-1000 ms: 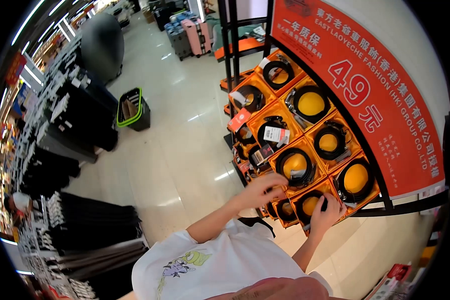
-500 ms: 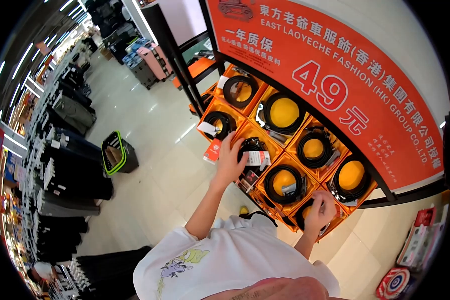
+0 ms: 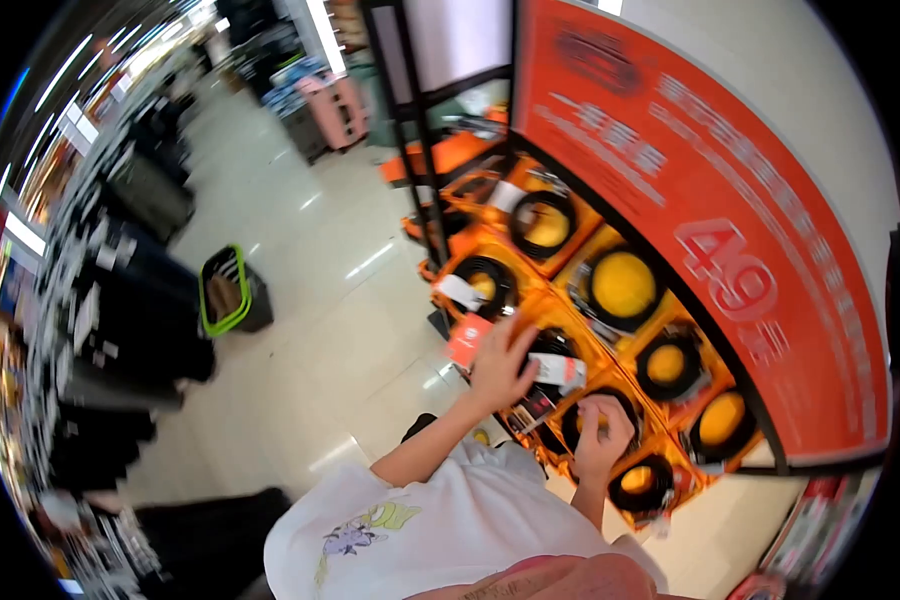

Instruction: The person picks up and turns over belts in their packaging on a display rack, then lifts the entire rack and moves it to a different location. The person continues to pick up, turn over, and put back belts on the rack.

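My left hand (image 3: 498, 370) lies over the near-left bins with its fingers spread, beside a coiled black belt (image 3: 558, 345) with a white tag (image 3: 560, 370). Whether the fingertips touch that belt is hard to tell. An orange-red tag (image 3: 469, 340) hangs just left of this hand. My right hand (image 3: 602, 436) hovers with curled fingers over another coiled belt (image 3: 571, 425), partly covering it; nothing shows in its grasp. More coiled belts, such as one in the middle (image 3: 622, 287) and one at the front (image 3: 641, 482), sit in the orange divided bins (image 3: 610, 372).
A big red price sign (image 3: 710, 200) in a black frame rises behind the bins. On the floor to the left stands a black basket with a green rim (image 3: 232, 322). Racks of dark trousers (image 3: 150, 300) line the left side. A pink suitcase (image 3: 336, 110) stands farther back.
My view has shifted, so bins and sign appear lower and farther right. My right hand has moved left over the bins, closer to my left hand, which stays by the tagged belt.
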`<state>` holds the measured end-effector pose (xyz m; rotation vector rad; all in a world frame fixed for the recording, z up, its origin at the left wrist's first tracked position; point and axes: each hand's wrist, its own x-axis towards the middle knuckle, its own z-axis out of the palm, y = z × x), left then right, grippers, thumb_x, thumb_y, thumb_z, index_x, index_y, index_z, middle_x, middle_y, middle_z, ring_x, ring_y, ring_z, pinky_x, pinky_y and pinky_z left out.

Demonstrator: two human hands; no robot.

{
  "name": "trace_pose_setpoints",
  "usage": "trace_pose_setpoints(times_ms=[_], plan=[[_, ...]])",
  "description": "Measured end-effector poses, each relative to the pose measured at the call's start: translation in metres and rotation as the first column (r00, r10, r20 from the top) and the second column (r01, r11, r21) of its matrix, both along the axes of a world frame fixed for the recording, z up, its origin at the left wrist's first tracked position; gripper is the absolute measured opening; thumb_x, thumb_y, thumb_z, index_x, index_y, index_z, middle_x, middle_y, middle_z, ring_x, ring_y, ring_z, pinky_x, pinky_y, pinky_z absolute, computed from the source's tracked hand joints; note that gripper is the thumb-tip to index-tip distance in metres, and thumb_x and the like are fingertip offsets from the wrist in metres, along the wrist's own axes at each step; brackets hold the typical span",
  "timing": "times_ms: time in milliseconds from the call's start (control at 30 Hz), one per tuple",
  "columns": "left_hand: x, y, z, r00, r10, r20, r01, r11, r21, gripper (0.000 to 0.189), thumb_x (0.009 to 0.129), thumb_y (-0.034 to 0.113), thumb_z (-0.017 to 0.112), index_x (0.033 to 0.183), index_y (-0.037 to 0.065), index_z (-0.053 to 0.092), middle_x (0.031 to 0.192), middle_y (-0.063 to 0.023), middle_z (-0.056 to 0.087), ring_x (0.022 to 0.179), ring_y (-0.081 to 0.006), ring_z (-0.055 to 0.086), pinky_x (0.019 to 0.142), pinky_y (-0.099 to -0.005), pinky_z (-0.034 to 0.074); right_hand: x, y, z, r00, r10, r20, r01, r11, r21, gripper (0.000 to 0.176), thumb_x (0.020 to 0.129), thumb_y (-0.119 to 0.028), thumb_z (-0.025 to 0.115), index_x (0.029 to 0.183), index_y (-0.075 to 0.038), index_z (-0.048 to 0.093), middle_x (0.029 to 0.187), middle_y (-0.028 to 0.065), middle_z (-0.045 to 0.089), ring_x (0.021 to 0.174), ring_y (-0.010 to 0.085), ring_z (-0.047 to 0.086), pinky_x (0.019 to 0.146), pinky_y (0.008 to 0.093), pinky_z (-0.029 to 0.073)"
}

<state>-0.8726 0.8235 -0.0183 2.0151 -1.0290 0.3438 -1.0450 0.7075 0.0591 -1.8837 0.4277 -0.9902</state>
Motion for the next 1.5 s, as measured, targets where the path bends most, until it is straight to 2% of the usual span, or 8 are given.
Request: trace_pose_setpoints(times_ms=[167,333,467,733,833,933,1000,1500], plan=[[0.005,0.016,0.014,0.989,-0.144,-0.044,0.142,0.989,-0.042,0.067,0.09,0.024,0.072,0.148,0.0,0.049,0.161,-0.0283,0.033,0.142,-0.0485,0.04,0.118,-0.0544,0.035,0.045,0.028,-0.001,0.995,0.061,-0.083,-0.064,0.998,-0.026,0.007,0.095,0.002,0.062,0.093,0.006,0.067,0.089,0.0149,0.07,0.077,0.0282,0.066,0.074,0.0377,0.054],[0.015,0.054,0.022,0.941,-0.318,-0.12,0.313,0.948,-0.058,0.063,0.087,0.015,0.072,0.144,0.0,0.052,0.163,-0.0257,0.033,0.152,-0.049,0.028,0.122,-0.0562,0.03,0.106,0.053,0.011,0.989,0.104,-0.103,-0.121,0.977,-0.178,0.011,0.094,-0.001,0.066,0.103,0.004,0.066,0.117,0.0181,0.067,0.108,0.0336,0.064,0.097,0.0419,0.05],[0.052,0.1,0.029,0.864,-0.489,-0.121,0.478,0.872,-0.109,0.038,0.089,0.012,0.069,0.125,0.002,0.066,0.143,-0.0156,0.057,0.144,-0.0391,0.045,0.118,-0.0581,0.032,0.144,0.074,0.005,0.971,0.014,-0.24,-0.057,0.983,-0.174,0.02,0.095,-0.01,0.068,0.113,0.0,0.064,0.14,0.0167,0.056,0.13,0.0356,0.053,0.11,0.0452,0.042],[0.129,0.24,-0.032,0.941,-0.194,-0.278,0.186,0.981,-0.056,0.021,0.09,0.008,0.071,0.111,0.004,0.071,0.12,-0.0134,0.068,0.118,-0.0361,0.063,0.1,-0.0465,0.05,0.204,0.119,-0.005,0.893,-0.084,-0.442,0.019,0.989,-0.149,0.04,0.099,-0.021,0.067,0.134,-0.004,0.058,0.159,0.0171,0.038,0.148,0.0383,0.037,0.118,0.0491,0.036],[0.159,0.315,-0.067,0.898,-0.045,-0.438,0.147,0.968,0.203,0.024,0.093,0.018,0.07,0.112,0.004,0.072,0.115,-0.016,0.071,0.11,-0.0359,0.066,0.097,-0.0444,0.053,0.235,0.128,-0.021,0.847,-0.16,-0.507,0.054,0.975,-0.217,0.045,0.101,-0.023,0.066,0.141,-0.005,0.055,0.164,0.017,0.031,0.15,0.0378,0.034,0.118,0.0499,0.037],[0.18,0.389,-0.108,0.874,0.114,-0.473,0.198,0.804,0.56,0.036,0.097,0.033,0.065,0.119,0.006,0.072,0.119,-0.0168,0.071,0.111,-0.0365,0.067,0.096,-0.0451,0.054,0.264,0.146,-0.023,0.856,-0.18,-0.485,0.126,0.982,-0.141,0.046,0.101,-0.024,0.066,0.142,-0.006,0.055,0.165,0.0171,0.03,0.152,0.0371,0.031,0.117,0.0498,0.038],[0.193,0.425,-0.126,0.848,0.24,-0.473,0.215,0.659,0.721,0.04,0.097,0.039,0.063,0.12,0.008,0.072,0.119,-0.0164,0.071,0.108,-0.0374,0.068,0.095,-0.0458,0.054,0.277,0.154,-0.034,0.827,-0.319,-0.463,0.164,0.925,-0.343,0.043,0.099,-0.022,0.068,0.137,-0.006,0.058,0.159,0.0191,0.036,0.147,0.0399,0.036,0.113,0.0507,0.041],[0.333,0.397,-0.132,0.811,0.152,-0.564,0.248,0.785,0.568,0.043,0.097,0.038,0.065,0.125,0.006,0.071,0.124,-0.0176,0.07,0.109,-0.0391,0.068,0.095,-0.0461,0.055,0.346,0.156,-0.062,0.72,-0.685,-0.11,0.475,0.602,-0.642,0.031,0.092,-0.012,0.073,0.12,0.0,0.066,0.132,0.019,0.057,0.113,0.0371,0.06,0.092,0.0427,0.053]])
